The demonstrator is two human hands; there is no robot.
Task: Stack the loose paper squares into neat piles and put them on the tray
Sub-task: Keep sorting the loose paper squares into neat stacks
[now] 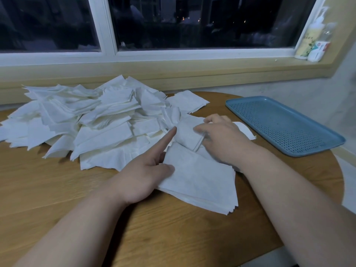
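A big loose heap of white paper squares [92,120] covers the left and middle of the wooden table. In front of me lies a neater stack of squares [202,180]. My left hand [146,170] rests on the stack's left edge, thumb on top, index finger stretched out toward the heap. My right hand [223,137] is beyond the stack and pinches a single paper square [187,134] between thumb and fingers, lifting its edge. The blue perforated tray [285,126] sits at the right with nothing on it.
The round wooden table [57,189] ends close on the right, just past the tray. A window sill runs along the back, with a bottle [310,39] and a small box [317,51] at its right end.
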